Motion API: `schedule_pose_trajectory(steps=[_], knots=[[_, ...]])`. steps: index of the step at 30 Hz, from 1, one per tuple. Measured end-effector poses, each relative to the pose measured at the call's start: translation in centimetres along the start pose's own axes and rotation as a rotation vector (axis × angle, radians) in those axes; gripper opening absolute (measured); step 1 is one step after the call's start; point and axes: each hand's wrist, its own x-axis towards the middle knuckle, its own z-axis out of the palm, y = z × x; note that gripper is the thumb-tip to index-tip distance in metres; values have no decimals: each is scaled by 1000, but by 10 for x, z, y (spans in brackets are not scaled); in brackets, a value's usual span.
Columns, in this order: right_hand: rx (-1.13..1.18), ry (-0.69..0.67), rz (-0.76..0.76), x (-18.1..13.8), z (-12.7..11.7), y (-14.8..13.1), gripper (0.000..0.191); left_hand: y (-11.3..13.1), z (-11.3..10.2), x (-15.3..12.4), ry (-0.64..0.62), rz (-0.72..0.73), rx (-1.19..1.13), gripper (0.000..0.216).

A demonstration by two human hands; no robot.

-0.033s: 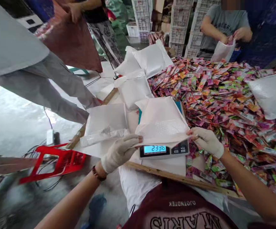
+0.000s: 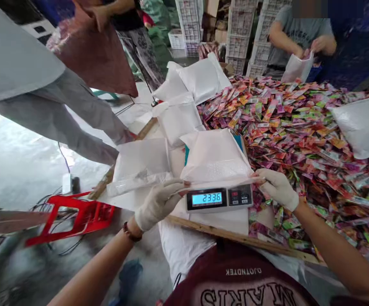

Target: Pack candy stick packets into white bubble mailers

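Note:
A filled white plastic bag (image 2: pixel 216 155) lies on a digital scale (image 2: pixel 240 197) whose lit display reads 2336. My left hand (image 2: pixel 159 202), in a pale glove with bare fingertips, pinches the left corner of the bag's near edge. At the right corner of that same edge, my right hand (image 2: pixel 276 187), gloved alike, is closed on the plastic. The edge is stretched between both hands just above the display. Left of the scale, close to my left hand, lies another filled white bag (image 2: pixel 143 161).
Small colourful packets (image 2: pixel 286 123) are heaped on the right, with a white bag (image 2: pixel 366 123) on top. More white bags (image 2: pixel 200 78) lie behind the scale. A wooden strip (image 2: pixel 245 240) edges the table. A red stool (image 2: pixel 72 216) stands left. Co-workers hold a reddish sack (image 2: pixel 98 55) and a white bag (image 2: pixel 299 66).
The bag's near edge has lifted slightly between my hands, uncovering more of the scale's display and buttons. The reading stays the same.

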Motion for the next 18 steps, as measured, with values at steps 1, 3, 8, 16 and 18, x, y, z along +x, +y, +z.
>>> schedule_pose_trajectory(steps=[1, 3, 8, 16, 18], knots=[[-4, 53, 82, 0, 4, 3, 29, 1, 2, 3, 13, -87, 23, 25], [26, 137, 230, 2, 12, 9, 32, 1, 7, 8, 18, -264, 20, 31], [334, 207, 508, 15, 35, 24, 36, -1, 22, 18, -22, -683, -285, 38], [806, -34, 748, 40, 35, 10, 42, -4, 18, 33, 1, -944, -890, 32], [865, -112, 796, 48, 36, 5, 42, 0, 16, 39, -19, -1043, -1095, 27]])
